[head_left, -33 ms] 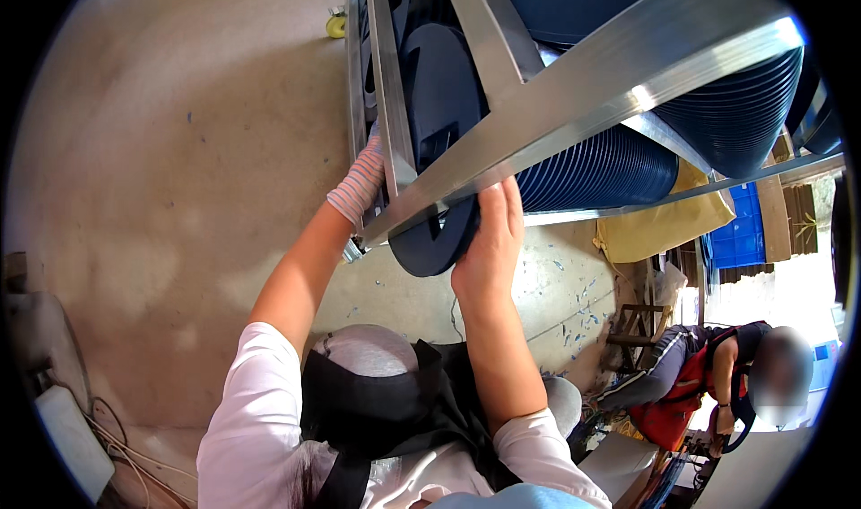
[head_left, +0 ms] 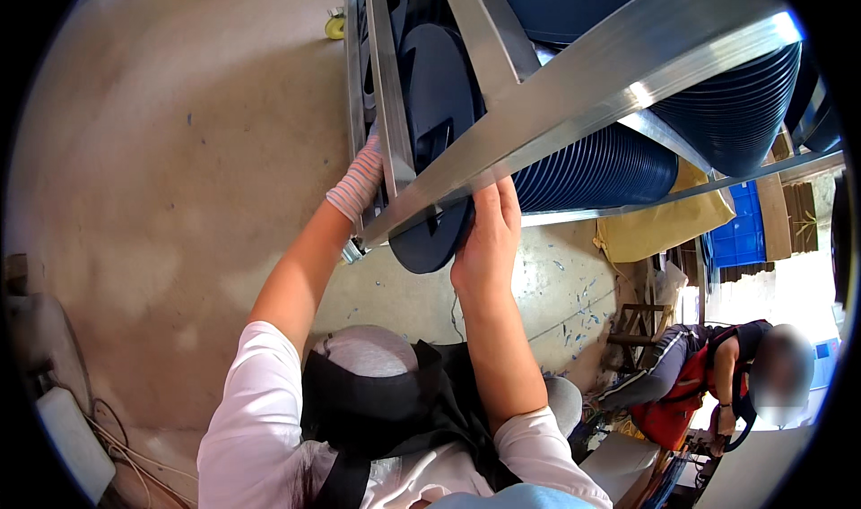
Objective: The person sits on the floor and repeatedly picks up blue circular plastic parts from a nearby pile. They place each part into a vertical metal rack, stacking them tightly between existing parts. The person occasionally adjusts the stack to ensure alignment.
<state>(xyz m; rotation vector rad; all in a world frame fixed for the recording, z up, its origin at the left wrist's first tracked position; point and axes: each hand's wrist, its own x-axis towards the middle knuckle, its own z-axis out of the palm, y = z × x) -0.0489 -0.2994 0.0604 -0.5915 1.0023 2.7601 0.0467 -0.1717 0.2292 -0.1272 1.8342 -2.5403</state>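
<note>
A dark blue round disc point(head_left: 429, 247) with a slot cut in it stands at the near end of a row of similar discs point(head_left: 596, 170), inside a metal rack point(head_left: 583, 105). My bare right hand point(head_left: 487, 240) is closed against the disc's right edge, its fingertips passing behind the rack's slanting beam. In a pink and grey striped glove, my left hand point(head_left: 360, 179) reaches in behind the rack's left upright. That upright hides its fingers, so their grip cannot be made out.
A yellow caster point(head_left: 335, 26) sits at the rack's far left. To the right are a yellow cloth point(head_left: 664, 226), a blue crate point(head_left: 739, 229) and a wooden stool point(head_left: 639, 325). Another person point(head_left: 686, 374) bends over at the lower right. Blue scraps litter the floor point(head_left: 574, 285).
</note>
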